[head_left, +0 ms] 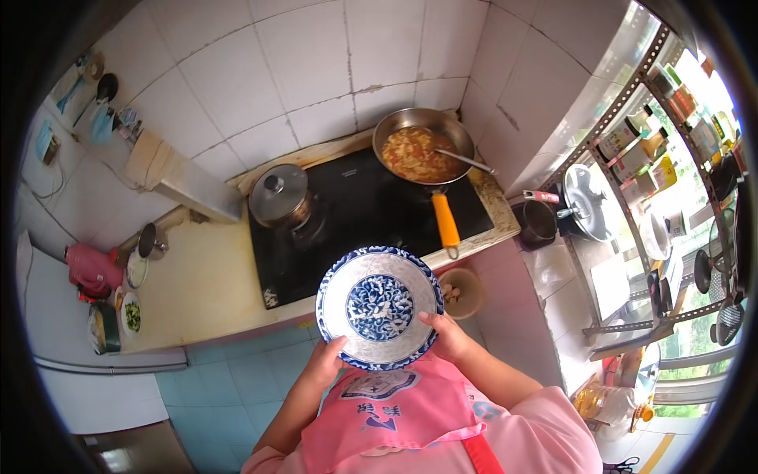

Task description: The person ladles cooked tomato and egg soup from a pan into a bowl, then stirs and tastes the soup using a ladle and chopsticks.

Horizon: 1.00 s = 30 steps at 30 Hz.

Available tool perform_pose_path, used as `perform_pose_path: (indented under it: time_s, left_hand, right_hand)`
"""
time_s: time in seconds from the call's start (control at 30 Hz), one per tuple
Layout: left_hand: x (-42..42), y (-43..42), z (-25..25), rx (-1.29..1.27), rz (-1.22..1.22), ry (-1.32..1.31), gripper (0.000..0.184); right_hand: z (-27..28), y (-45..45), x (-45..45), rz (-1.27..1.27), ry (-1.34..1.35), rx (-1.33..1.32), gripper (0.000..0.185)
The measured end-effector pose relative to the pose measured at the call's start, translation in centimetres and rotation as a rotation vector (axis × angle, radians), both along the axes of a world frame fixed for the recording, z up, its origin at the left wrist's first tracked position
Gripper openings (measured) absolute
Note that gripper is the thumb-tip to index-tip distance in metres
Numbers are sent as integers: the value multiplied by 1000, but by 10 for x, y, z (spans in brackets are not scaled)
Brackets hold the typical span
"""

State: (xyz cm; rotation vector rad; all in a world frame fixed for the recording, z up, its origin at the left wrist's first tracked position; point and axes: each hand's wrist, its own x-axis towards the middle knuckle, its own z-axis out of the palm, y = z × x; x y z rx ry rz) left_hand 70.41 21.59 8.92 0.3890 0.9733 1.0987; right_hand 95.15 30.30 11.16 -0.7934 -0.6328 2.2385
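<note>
A blue and white patterned bowl [380, 307] faces upward in front of my body, short of the stove's front edge. My left hand [326, 362] grips its lower left rim, thumb over the edge. On the lower right rim my right hand [447, 335] holds on in the same way, its thumb inside. The bowl has nothing in it. Beyond it on the black stove [359, 213], a frying pan [384, 130] with an orange handle contains reddish-yellow food [414, 156]. A metal spoon or spatula [474, 162] rests in the pan.
A lidded pot [278, 196] stands at the stove's left. On the left counter [197, 276] are a plate of chopped greens [132, 314] and a pink kettle [95, 267]. To the right are a dark pot [538, 222] and a rack of jars and utensils [624, 205].
</note>
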Motion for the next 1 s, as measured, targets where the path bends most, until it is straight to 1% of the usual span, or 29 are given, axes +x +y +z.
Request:
perform_pose_path:
  time_s: [0.03,0.07,0.1,0.13,0.17,0.23,0.27,0.3,0.33,0.37,0.4,0.43,0.47,0.5,0.6,0.67,0.7,0.77,0.8,0.83,0.93,0.97,1.0]
  left_hand:
    - [12,8,1,6,-6,-3,49]
    - [25,18,1,53,55,-199,56]
    - [38,28,4,98,117,-395,63]
    - [47,37,7,96,121,-366,67]
    - [57,45,12,102,123,-369,67]
    - [79,61,26,171,164,-389,73]
    - [91,68,30,176,218,-371,72]
    - [101,76,37,205,253,-340,73]
    - [110,84,41,212,289,-352,74]
    - [116,89,42,215,329,-365,74]
    - [118,93,34,185,383,-352,73]
    - [123,99,33,213,423,-344,72]
    - [128,104,38,223,455,-322,71]
    - [132,109,43,234,487,-299,70]
    - [138,119,44,243,578,-284,69]
    - [137,125,44,249,614,-283,68]
    - [134,128,43,253,615,-274,68]
    - [125,130,41,242,587,-340,68]
    - [120,132,41,241,572,-329,68]
    - [116,137,42,247,580,-314,67]
    - [107,146,48,250,578,-290,66]
    - [103,150,51,255,574,-279,66]
    - [98,154,51,255,572,-281,66]
  right_hand:
    - [2,4,8,-23,21,-36,62]
    - [5,7,15,-27,5,-57,62]
    - [3,14,23,25,6,-2,70]
    - [5,22,34,41,-10,66,82]
    - [10,30,45,59,-25,136,93]
    - [17,66,75,152,90,323,106]
    - [6,88,99,159,22,340,107]
    - [9,112,122,61,-94,273,100]
    - [-4,139,136,-158,-171,232,89]
    - [-38,174,154,-306,-305,273,76]
    - [-50,206,171,-327,-489,295,66]
    - [-50,235,181,-329,-584,316,64]
    - [-55,260,186,-377,-613,303,69]
    - [-57,283,187,-369,-624,322,72]
    - [-44,319,167,-308,-598,401,72]
    - [-41,339,151,-360,-539,358,65]
    - [-40,350,146,-360,-530,357,65]
    - [-42,363,138,-418,-433,277,48]
    - [-39,366,135,-452,-528,300,35]
    - [-40,371,133,-469,-519,296,35]
    - [-52,383,140,-521,-480,444,25]
    - [-55,386,143,-526,-482,444,25]
    - [-53,386,143,-542,-490,538,24]
